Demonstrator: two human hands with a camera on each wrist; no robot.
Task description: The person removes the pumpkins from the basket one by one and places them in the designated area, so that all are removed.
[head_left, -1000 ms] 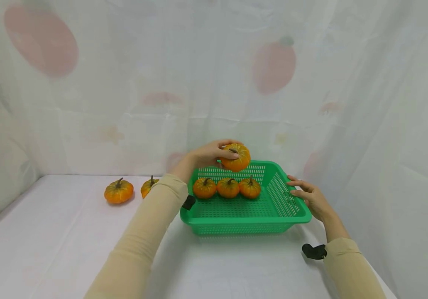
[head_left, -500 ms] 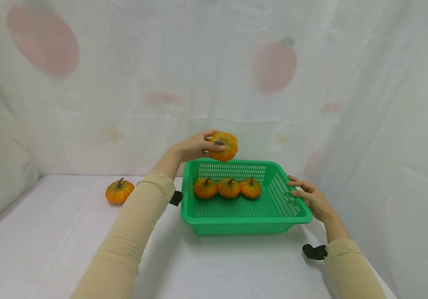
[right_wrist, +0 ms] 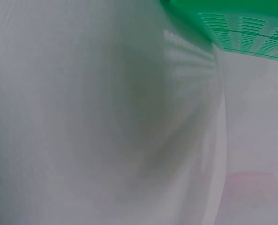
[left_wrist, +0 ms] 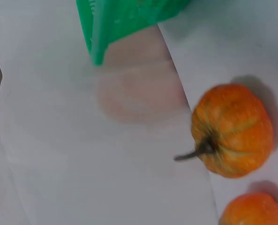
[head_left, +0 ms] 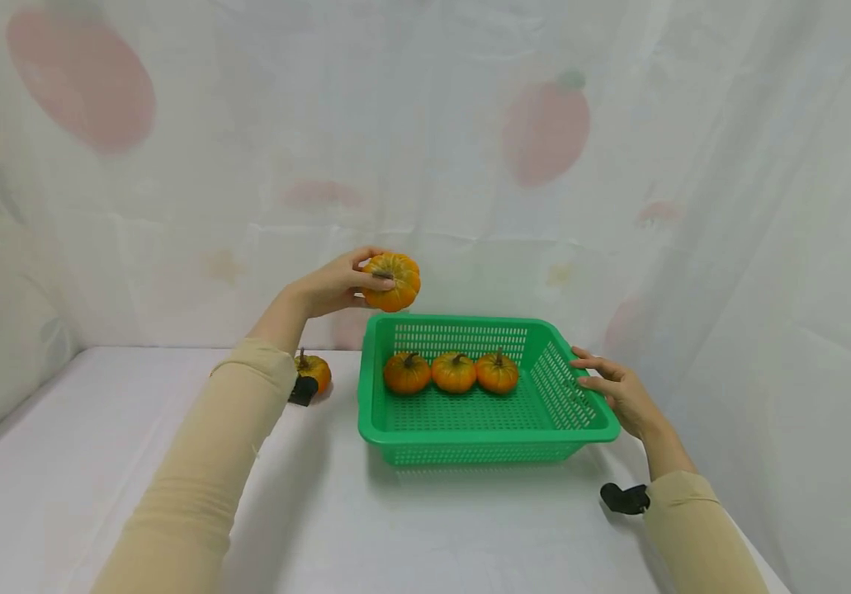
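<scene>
My left hand (head_left: 338, 285) grips a small orange pumpkin (head_left: 394, 282) by its top, in the air above the back left corner of the green basket (head_left: 470, 441). Three more pumpkins sit in a row at the basket's back: left (head_left: 406, 373), middle (head_left: 454, 372) and right (head_left: 497, 372). My right hand (head_left: 613, 388) rests with straight fingers on the basket's right rim. In the left wrist view two pumpkins, one (left_wrist: 232, 130) near and another (left_wrist: 253, 210) at the frame's edge, lie on the white table beside the basket's corner (left_wrist: 120, 18).
A pumpkin (head_left: 314, 370) lies on the table left of the basket, partly behind my left sleeve (head_left: 247, 412). A white curtain with faint fruit prints closes in the back and right. The right wrist view shows curtain and the basket's edge (right_wrist: 242, 28).
My left hand has carried the pumpkin leftward and slightly up, from over the basket's back to beyond its left corner. The right hand and basket have stayed put.
</scene>
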